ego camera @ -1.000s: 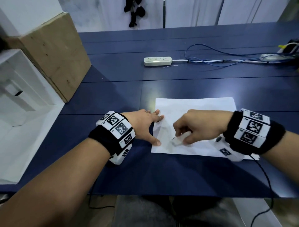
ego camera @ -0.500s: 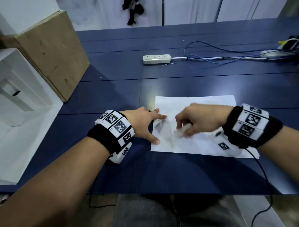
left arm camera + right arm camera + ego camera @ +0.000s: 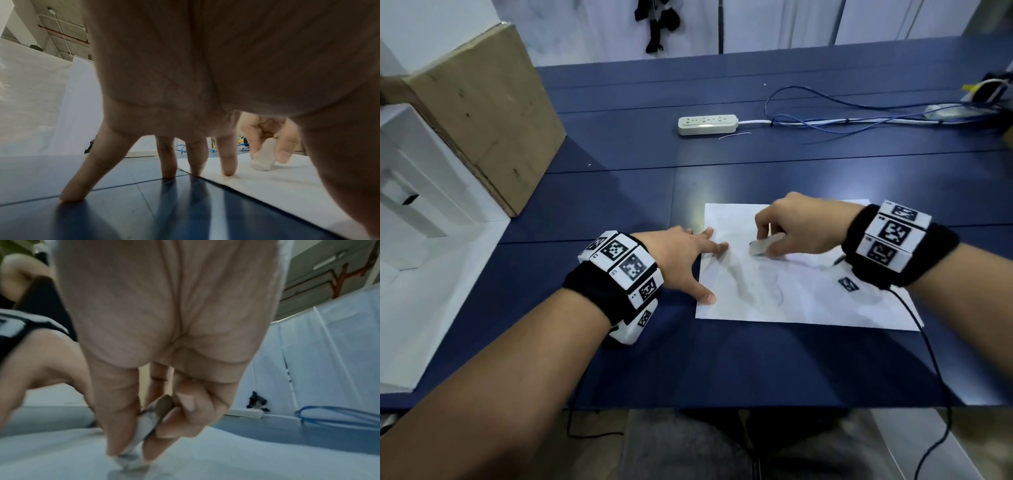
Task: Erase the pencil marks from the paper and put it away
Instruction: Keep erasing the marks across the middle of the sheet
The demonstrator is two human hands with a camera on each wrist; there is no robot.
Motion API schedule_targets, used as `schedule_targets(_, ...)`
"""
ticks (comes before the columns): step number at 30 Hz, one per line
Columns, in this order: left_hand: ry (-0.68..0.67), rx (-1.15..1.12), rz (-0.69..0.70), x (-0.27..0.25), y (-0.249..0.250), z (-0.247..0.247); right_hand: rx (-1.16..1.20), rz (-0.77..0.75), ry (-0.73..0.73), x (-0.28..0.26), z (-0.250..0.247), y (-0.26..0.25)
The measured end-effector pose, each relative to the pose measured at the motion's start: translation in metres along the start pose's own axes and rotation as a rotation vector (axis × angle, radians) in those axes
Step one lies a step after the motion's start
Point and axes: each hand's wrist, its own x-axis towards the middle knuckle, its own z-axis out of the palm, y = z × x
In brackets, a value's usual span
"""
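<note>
Your path lay open across the blue table [image 3: 619, 192]; the cardboard box [image 3: 479, 113] blocked the frame's upper left.

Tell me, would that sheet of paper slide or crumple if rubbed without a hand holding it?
Probably. The paper lies thin and flat on a glossy table, so it would likely slide. The left hand presses its edge while the right hand rubs with the eraser; lifted, it would likely flop.

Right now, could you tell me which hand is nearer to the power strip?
Right. The right hand rubs the eraser on the paper, almost straight below the power strip; the left hand presses the paper's left edge, farther off.
</note>
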Motion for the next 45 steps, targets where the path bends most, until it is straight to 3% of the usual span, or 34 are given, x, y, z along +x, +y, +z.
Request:
schedule_targets(3, 0.014, 0.001, -0.008, -0.001, 0.001, 0.003, -0.020, -0.043, 0.019, -0.006, 0.002, -0.005)
schedule_targets(7, 0.029, -0.007, 0.002, 0.001, 0.001, 0.005, 0.028, -0.169, -0.142, -0.024, 0.015, -0.025)
schedule_targets(12, 0.023, -0.006, -0.017, 0.000, 0.002, 0.004, -0.021, 0.006, 0.026, -0.003, 0.002, -0.003)
schedule_targets(14, 0.020, -0.006, -0.023, 0.000, 0.002, 0.004, -0.025, -0.002, 0.042, -0.004, 0.002, 0.000)
schedule_targets(19, 0.023, -0.019, -0.015, 0.000, 0.002, 0.004, 0.067, -0.191, -0.205, -0.034, 0.017, -0.025)
schedule_targets(24, 0.019, -0.013, -0.024, 0.001, 0.002, 0.003, -0.024, -0.011, 0.007, -0.005, 0.003, 0.000)
schedule_targets(26, 0.023, -0.011, -0.024, 0.000, 0.002, 0.004, -0.035, -0.008, 0.038, -0.004, 0.002, 0.003)
schedule_targets(29, 0.022, -0.020, -0.021, 0.000, 0.002, 0.003, 0.003, -0.143, -0.062, -0.023, 0.011, -0.012)
schedule_targets(32, 0.016, -0.023, -0.022, 0.001, 0.003, 0.001, 0.069, -0.162, -0.165, -0.029, 0.016, -0.018)
schedule_targets(38, 0.012, -0.014, -0.039, 0.002, 0.004, 0.000, -0.010, 0.009, 0.079, -0.002, 0.002, 0.010)
schedule_targets(43, 0.013, -0.013, -0.027, 0.001, 0.004, 0.000, 0.073, -0.162, -0.184, -0.032, 0.018, -0.017)
schedule_targets(45, 0.002, -0.010, -0.026, 0.002, 0.005, 0.000, 0.044, -0.142, -0.138, -0.025, 0.016, -0.015)
